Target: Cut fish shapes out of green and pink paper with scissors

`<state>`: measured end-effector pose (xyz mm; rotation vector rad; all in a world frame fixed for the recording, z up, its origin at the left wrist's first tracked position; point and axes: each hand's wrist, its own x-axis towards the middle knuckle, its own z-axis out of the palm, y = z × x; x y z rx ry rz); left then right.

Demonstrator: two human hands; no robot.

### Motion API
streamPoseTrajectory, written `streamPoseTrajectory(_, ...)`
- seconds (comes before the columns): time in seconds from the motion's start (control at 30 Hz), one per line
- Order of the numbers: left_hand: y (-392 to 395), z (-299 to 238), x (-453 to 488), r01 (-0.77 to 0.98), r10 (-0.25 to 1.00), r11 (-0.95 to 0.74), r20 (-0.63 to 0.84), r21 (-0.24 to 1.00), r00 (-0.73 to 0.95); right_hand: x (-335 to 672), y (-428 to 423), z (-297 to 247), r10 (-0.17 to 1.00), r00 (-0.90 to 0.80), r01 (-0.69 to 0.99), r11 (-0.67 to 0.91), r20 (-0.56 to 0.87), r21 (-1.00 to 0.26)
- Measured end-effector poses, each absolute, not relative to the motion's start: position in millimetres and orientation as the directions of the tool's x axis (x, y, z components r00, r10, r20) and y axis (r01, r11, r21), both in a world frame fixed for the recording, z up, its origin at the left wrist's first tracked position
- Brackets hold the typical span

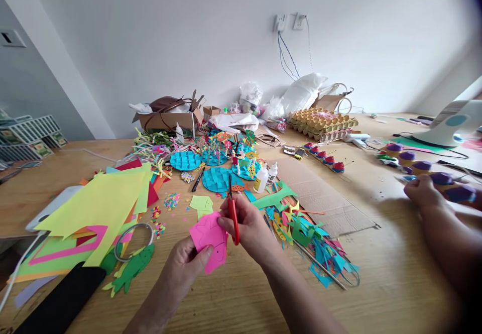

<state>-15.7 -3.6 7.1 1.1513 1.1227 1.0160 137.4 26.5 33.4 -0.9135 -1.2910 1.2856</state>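
Observation:
My left hand point(188, 263) pinches a piece of pink paper point(208, 233) that has fish outlines drawn on it. In my right hand point(248, 226) is a pair of scissors point(235, 218) with red handles, its dark blades pointing away from me. The right thumb and fingers also touch the upper right edge of the pink paper. Just beyond lies a pale yellow-green paper piece point(201, 203) with a drawn outline. A green paper fish point(133, 268) and a roll of tape point(149, 243) lie to the left of my left hand.
Yellow paper sheets point(101, 198) are piled at left. Blue discs point(218, 179), glue bottles point(260, 179) and a black pen point(198, 180) stand or lie ahead. Coloured paper scraps point(324, 253) and cardboard point(324, 198) are at right. Another person's hand point(424, 192) touches painted egg-carton cups point(440, 178).

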Motion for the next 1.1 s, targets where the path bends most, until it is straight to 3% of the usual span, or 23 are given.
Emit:
streamPoseTrajectory(0.27, -5.6, 8.9, -14.9, -0.132, 0.951, 0.243, -0.209, 0.961, 0.229, 132.5, 22.3, 38.3, 0.977, -0.129, -0.195, 0.146, 0.173, -0.97)
streamPoseTrajectory(0.5, 0.6, 9.3, -8.3, -0.165, 0.998, 0.054, -0.058, 0.985, -0.02, 131.8, -4.2, 26.0, 0.992, -0.098, -0.18, 0.065, 0.083, -0.982)
streamPoseTrajectory(0.87, -5.6, 18.5, -2.3, -0.114, 0.999, 0.053, -0.054, 0.992, -0.005, 129.0, -3.7, 25.2, 0.987, -0.13, -0.215, 0.062, 0.091, -0.975)
streamPoseTrajectory(1.1, -2.4, 12.2, 0.6, -0.355, 0.973, -0.004, -0.078, 0.935, -0.219, 127.3, -21.2, 14.3, 0.983, -0.136, -0.01, 0.126, 0.126, -0.992)
